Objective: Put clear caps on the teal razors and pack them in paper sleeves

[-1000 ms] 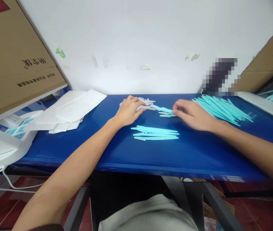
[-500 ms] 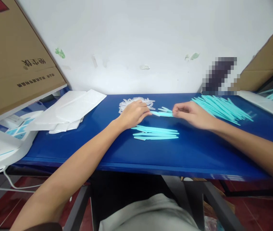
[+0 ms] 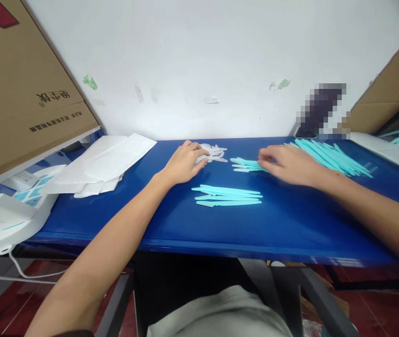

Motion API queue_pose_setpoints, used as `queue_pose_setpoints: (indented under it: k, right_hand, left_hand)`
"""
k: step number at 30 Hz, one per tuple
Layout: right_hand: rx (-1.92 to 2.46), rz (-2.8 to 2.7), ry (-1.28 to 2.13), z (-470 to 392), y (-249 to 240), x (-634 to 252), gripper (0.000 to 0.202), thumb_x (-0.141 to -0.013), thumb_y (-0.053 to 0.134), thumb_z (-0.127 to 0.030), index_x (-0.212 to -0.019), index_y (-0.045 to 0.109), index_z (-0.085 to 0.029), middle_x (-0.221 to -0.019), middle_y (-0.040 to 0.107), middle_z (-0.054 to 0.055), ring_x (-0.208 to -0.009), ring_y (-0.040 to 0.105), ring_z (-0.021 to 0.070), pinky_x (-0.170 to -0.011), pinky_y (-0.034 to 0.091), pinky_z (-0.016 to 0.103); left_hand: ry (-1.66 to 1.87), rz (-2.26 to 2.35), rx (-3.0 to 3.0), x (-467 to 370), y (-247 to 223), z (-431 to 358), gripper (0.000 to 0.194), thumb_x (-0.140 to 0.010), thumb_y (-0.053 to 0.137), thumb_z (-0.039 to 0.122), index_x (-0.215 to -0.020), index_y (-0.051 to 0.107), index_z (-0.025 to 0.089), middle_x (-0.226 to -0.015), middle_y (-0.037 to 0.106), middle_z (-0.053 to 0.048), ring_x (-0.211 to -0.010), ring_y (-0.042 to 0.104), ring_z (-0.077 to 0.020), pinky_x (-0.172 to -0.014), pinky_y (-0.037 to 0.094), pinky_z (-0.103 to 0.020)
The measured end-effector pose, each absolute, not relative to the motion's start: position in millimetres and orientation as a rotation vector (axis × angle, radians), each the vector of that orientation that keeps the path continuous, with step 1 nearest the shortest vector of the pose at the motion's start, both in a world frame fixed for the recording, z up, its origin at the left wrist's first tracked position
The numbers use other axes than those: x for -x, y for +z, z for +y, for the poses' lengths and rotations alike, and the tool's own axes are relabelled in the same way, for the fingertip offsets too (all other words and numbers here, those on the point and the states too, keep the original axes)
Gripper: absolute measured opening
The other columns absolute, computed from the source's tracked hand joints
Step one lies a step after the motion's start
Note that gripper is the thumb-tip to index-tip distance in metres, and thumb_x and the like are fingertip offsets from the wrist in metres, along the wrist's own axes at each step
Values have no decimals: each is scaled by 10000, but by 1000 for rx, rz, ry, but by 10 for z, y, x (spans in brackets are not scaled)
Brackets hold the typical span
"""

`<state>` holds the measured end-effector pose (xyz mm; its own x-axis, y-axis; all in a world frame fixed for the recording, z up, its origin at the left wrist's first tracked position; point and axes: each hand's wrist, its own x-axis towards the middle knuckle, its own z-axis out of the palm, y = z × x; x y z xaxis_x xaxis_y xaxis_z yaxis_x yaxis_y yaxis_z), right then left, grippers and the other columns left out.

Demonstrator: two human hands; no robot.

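Note:
My left hand (image 3: pixel 184 162) rests at the pile of clear plastic blade caps (image 3: pixel 215 153), thumb and fingers apart over its left side and hiding part of it. Nothing shows gripped in it. My right hand (image 3: pixel 284 164) is closed, thumb and fingers together on the handle end of a turquoise eyebrow razor (image 3: pixel 250 165). A few razors lie together there, their other ends pointing left; the fingertips hide the gripped part. Nearer the front edge lies a row of several turquoise razors (image 3: pixel 227 195), roughly parallel. Beyond my right hand is a bigger heap of razors (image 3: pixel 333 157).
White paper sheets or bags (image 3: pixel 104 159) lie at the left, beside a white device (image 3: pixel 41 206) with blue patches and a cable. A large cardboard box (image 3: pixel 27 89) leans over the left side. A blurred-out dark object (image 3: pixel 321 110) stands against the wall at the back right.
My hands have moved apart. The left has shifted slightly left to the caps, off the razor end it was touching; the right has moved slightly right. The front row of razors stays put.

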<state>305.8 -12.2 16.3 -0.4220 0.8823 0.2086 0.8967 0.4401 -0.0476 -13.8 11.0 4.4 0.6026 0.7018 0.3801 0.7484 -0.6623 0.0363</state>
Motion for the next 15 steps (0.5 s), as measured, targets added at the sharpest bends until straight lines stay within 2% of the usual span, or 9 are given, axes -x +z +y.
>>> queue_pose_setpoints:
  k: [3,6,9,11,13,15]
  right_hand:
    - [1608,-2524,-154,-116,181,-3080,233,-890,441,-379,-799,606,-243,-847,673,47,-705,542,219,-625,279,326]
    - [1629,-2517,-243,-114,194,-3080,269,-879,452,-418,-807,635,-235,-832,676,62,-726,559,237,-647,272,335]
    - [1591,-2463,-315,-164,211,-3016,308,-897,451,-443,-824,653,-222,-738,659,54,-724,573,244,-729,293,366]
    - [1518,-2461,-236,-244,219,-2927,323,-924,447,-442,-846,663,-215,-652,629,24,-651,555,213,-792,311,390]
    - [1398,-2521,-83,-344,215,-2819,334,-946,461,-451,-868,684,-215,-583,594,-3,-597,533,191,-820,332,392]
    - [1268,-2594,31,-432,196,-2723,353,-950,495,-491,-893,723,-228,-559,588,3,-645,553,216,-798,352,375]
  left_hand:
    - [-411,-1332,2734,75,16,69,432,-998,438,260,-1375,647,227,-1544,484,-139,-1422,371,-404,-1097,386,-641]
    - [-289,-1432,2772,8,-9,49,481,-1004,420,247,-1455,586,273,-1684,289,-105,-1544,187,-430,-1167,273,-706]
    - [-270,-1460,2784,-27,-19,98,477,-1050,373,337,-1488,558,297,-1705,246,-93,-1563,158,-430,-1196,223,-710]
    - [-246,-1458,2783,-43,-21,157,483,-1061,365,373,-1513,529,326,-1714,228,-88,-1561,167,-437,-1190,211,-729]
    - [-189,-1442,2788,-60,-23,212,501,-1058,372,341,-1547,477,354,-1726,197,-81,-1566,161,-435,-1186,192,-744]
    - [-130,-1412,2799,-79,-26,244,538,-1045,373,279,-1573,433,360,-1736,168,-71,-1578,130,-427,-1193,176,-740]
